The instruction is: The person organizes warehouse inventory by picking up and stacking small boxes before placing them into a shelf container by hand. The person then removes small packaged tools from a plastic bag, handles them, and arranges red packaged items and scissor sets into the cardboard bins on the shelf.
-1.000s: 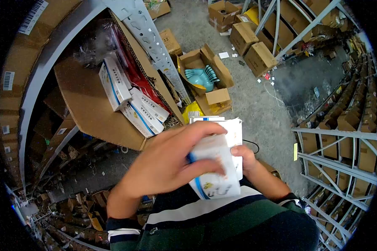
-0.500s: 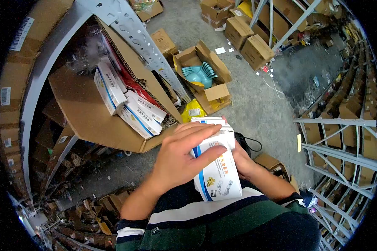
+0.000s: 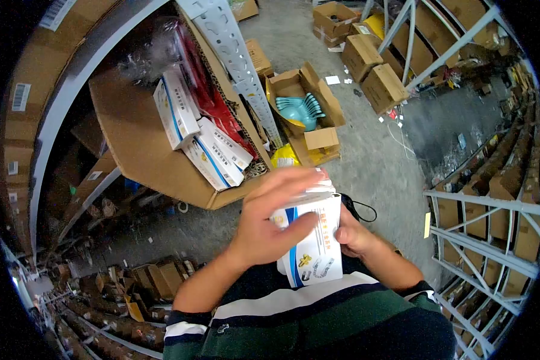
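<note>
Several slim white printed boxes point(image 3: 315, 249) are held upright together in front of my chest. The front one shows a blue stripe, orange lettering and pictures of metal fittings. My left hand point(image 3: 276, 213), slightly blurred, reaches over their upper left, fingers across the top and thumb against the front face. My right hand point(image 3: 355, 235) grips the boxes from the right, its thumb at their edge and the other fingers hidden behind. Similar white boxes point(image 3: 213, 157) lie in a large open carton point(image 3: 138, 156) at the left, beside red packaging point(image 3: 213, 111) and clear plastic.
A grey perforated shelf post point(image 3: 231, 51) stands beside the large carton. Beyond it, an open box point(image 3: 321, 138) holds turquoise items point(image 3: 300, 111) on the concrete floor. Closed cartons point(image 3: 383, 89) sit farther back. Metal racking point(image 3: 492, 240) lines the right side.
The view has shifted, so the carton and shelving appear farther right. My left hand has lifted slightly over the boxes. My right thumb now shows at their right edge.
</note>
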A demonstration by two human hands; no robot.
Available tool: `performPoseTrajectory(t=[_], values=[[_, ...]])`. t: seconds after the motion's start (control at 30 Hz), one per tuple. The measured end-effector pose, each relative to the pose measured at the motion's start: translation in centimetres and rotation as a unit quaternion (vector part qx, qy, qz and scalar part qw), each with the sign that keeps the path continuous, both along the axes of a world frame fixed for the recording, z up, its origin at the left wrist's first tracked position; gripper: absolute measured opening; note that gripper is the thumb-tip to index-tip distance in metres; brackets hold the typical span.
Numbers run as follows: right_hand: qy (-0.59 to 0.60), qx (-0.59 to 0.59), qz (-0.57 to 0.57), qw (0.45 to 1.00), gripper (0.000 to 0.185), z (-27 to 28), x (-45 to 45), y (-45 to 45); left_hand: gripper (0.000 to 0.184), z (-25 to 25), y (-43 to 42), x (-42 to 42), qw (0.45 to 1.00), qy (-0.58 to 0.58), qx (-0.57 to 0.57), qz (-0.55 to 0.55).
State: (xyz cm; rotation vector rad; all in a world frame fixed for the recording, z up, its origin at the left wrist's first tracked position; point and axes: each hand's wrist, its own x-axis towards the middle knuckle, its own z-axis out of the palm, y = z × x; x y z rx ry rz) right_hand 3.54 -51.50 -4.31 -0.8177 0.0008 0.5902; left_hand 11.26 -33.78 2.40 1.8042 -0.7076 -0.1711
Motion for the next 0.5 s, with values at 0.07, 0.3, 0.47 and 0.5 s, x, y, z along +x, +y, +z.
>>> performPoseTrajectory(t=[0.07, 0.3, 0.47, 0.5], values=[[-0.036, -0.035, -0.013, 0.999, 0.134, 0.4, 0.1, 0.1, 0.073, -2.2, 1.5, -1.8, 0.987, 0.048, -0.128, 0.082], [-0.117, -0.112, -0.017, 0.987, 0.135, 0.1, -0.1, 0.4, 0.111, -4.4, 3.8, -7.1, 0.914, 0.399, 0.009, -0.077], [-0.057, -0.083, 0.002, 0.995, 0.140, 0.8, -1.1, 0.3, 0.112, -4.1, 2.1, -5.8, 0.998, 0.051, 0.016, -0.019], [-0.047, -0.085, 0.008, 0.995, 0.140, 0.9, -1.2, 0.4, 0.112, -4.0, 1.8, -5.6, 0.999, 0.032, -0.011, -0.023]])
